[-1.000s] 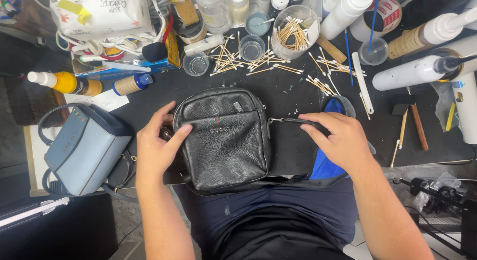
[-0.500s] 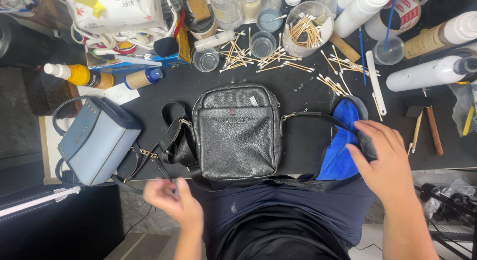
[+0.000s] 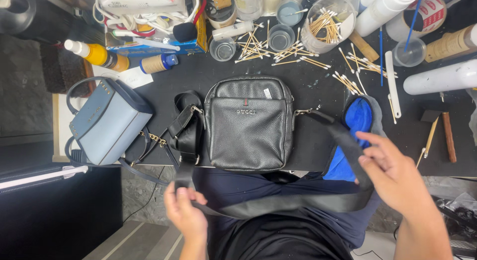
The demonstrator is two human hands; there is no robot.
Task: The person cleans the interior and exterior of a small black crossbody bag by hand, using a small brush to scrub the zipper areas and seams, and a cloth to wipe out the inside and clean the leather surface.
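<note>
I'm pinching the flat black webbing strap [image 3: 278,204] in my left hand [image 3: 185,215] and right hand [image 3: 392,173], below the worktop [image 3: 318,98] edge; the black pebbled-leather bag [image 3: 248,123] is lying between them, beyond.

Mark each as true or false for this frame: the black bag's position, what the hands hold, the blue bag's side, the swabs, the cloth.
1. The black bag lies flat on the black mat. True.
2. Both hands hold the bag's strap. True: left hand and right hand grip it.
3. The blue bag lies right of the black bag. False: it lies left.
4. All cotton swabs are inside the jar. False: many lie scattered on the mat.
5. The cloth by the right hand is red. False: it is blue.
</note>
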